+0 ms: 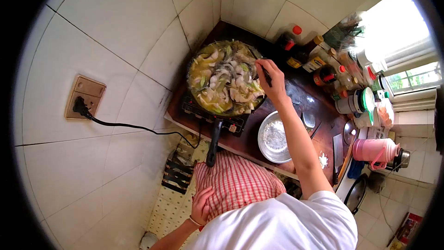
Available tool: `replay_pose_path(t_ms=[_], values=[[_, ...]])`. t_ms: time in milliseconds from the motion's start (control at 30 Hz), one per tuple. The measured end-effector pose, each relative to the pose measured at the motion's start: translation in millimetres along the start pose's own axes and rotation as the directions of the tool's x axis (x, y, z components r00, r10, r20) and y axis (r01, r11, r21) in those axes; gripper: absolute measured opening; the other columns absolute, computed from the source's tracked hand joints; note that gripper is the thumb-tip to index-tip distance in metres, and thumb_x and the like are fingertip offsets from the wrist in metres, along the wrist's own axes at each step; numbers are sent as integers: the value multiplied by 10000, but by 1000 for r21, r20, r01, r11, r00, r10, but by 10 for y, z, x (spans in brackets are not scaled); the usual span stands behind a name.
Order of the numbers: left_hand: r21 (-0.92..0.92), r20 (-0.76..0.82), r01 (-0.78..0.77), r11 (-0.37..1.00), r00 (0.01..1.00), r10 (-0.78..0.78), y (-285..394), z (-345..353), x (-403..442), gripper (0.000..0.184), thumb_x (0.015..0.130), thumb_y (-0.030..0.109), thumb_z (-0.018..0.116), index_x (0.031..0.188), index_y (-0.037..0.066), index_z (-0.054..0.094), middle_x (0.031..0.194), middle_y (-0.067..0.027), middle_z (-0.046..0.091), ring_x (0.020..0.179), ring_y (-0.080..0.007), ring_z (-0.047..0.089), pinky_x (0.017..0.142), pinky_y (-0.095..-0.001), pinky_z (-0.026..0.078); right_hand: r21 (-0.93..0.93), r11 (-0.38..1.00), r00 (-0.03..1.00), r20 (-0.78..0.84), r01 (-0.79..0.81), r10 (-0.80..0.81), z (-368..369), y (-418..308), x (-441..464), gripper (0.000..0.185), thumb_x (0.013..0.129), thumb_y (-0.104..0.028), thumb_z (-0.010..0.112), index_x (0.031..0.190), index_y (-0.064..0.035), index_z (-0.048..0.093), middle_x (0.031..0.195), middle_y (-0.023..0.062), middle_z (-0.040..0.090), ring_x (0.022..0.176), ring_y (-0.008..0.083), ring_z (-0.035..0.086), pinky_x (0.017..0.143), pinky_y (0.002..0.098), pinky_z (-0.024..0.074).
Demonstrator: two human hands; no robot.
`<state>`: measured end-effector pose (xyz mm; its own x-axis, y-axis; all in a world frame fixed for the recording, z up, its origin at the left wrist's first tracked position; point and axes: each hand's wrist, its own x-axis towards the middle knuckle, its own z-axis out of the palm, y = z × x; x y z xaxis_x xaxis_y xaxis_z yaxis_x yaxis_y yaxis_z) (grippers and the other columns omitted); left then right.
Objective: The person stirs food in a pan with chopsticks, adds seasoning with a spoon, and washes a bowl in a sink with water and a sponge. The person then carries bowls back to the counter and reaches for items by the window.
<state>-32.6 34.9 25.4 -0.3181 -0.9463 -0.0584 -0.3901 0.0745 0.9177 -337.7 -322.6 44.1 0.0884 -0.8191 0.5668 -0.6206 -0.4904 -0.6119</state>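
Note:
A frying pan (193, 93) full of pale sliced food and green pieces in yellowish broth sits on an induction cooker (235, 125). My right hand (274, 78) is closed around the dark handle of a spatula (255, 53) at the pan's right rim. The spatula's lower end is partly hidden by the food. My left hand (201, 205) lies against the red checked apron (236, 176) with its fingers extended, holding nothing. The pan's black handle (214, 143) points toward my body, above the apron.
A metal bowl (274, 141) stands right of the pan. A cleaver (338, 159) lies near the counter's right edge. Bottles (296, 58) and jars line the back, and a pink thermos (375, 150) is farther right. A black cord (134, 125) runs from the wall socket (87, 96).

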Motion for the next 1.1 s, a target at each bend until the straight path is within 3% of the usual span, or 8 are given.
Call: replay_pose_path(t_ms=[200, 267, 400, 567, 700, 867, 1067, 1100], values=[[-25, -17, 33, 999, 999, -34, 33, 21, 28, 546, 941, 395, 291, 1194, -33, 518, 1247, -228, 498, 1140, -379, 478, 984, -427, 346, 60, 997, 993, 103, 48, -54, 327, 215, 150, 129, 838, -32, 582, 966, -20, 589, 866, 150, 594, 803, 344, 584, 661, 379, 469], [-17, -17, 55, 998, 998, -56, 38, 24, 31, 547, 941, 398, 291, 1194, -30, 518, 1249, -225, 498, 1142, -378, 477, 983, -428, 346, 3, 999, 971, 237, 45, -45, 352, 237, 98, 139, 839, -38, 583, 976, -19, 586, 882, 152, 599, 819, 344, 583, 668, 384, 469], [-21, -35, 68, 997, 997, -69, 25, 55, 23, 537, 940, 388, 294, 1192, -29, 520, 1254, -221, 497, 1143, -371, 477, 984, -423, 341, 91, 996, 992, 128, -26, 14, 261, 102, 218, 119, 845, -44, 586, 959, -14, 600, 881, 157, 608, 780, 344, 593, 649, 373, 472], [-1, -47, 57, 998, 997, -57, 53, 46, 83, 531, 938, 372, 294, 1193, -35, 519, 1256, -224, 495, 1143, -368, 477, 986, -416, 337, 100, 991, 992, 81, 93, -101, 413, 123, 383, 118, 853, -40, 576, 965, -15, 602, 899, 157, 606, 784, 348, 588, 655, 376, 470], [-9, -53, 43, 999, 998, -44, 34, 58, 58, 529, 935, 369, 300, 1194, -38, 517, 1256, -226, 494, 1138, -371, 482, 979, -421, 346, -11, 997, 968, 238, 81, -76, 485, 152, 298, 112, 843, -41, 578, 950, -15, 597, 909, 156, 606, 804, 343, 588, 668, 379, 471], [-20, -80, 60, 998, 995, -61, 40, 67, 24, 529, 935, 375, 304, 1194, -35, 518, 1257, -224, 493, 1137, -370, 485, 974, -432, 353, 83, 996, 984, 168, 37, -51, 528, -22, 404, 123, 845, -47, 578, 963, -15, 589, 927, 155, 607, 843, 338, 585, 693, 384, 472], [-14, -58, 59, 998, 997, -59, 38, 42, -11, 537, 938, 387, 302, 1204, -28, 514, 1261, -224, 492, 1147, -370, 480, 980, -439, 344, 65, 976, 928, 303, 207, -217, 740, -16, 324, 121, 844, -50, 576, 958, -15, 594, 918, 153, 603, 835, 342, 578, 698, 396, 467], [-23, -67, 65, 998, 995, -67, 43, 44, -37, 540, 938, 392, 301, 1206, -28, 511, 1261, -224, 491, 1148, -371, 480, 981, -439, 342, 65, 974, 942, 249, 217, -226, 733, -26, 314, 104, 837, -48, 581, 934, -11, 598, 892, 153, 601, 802, 346, 575, 678, 400, 463]])
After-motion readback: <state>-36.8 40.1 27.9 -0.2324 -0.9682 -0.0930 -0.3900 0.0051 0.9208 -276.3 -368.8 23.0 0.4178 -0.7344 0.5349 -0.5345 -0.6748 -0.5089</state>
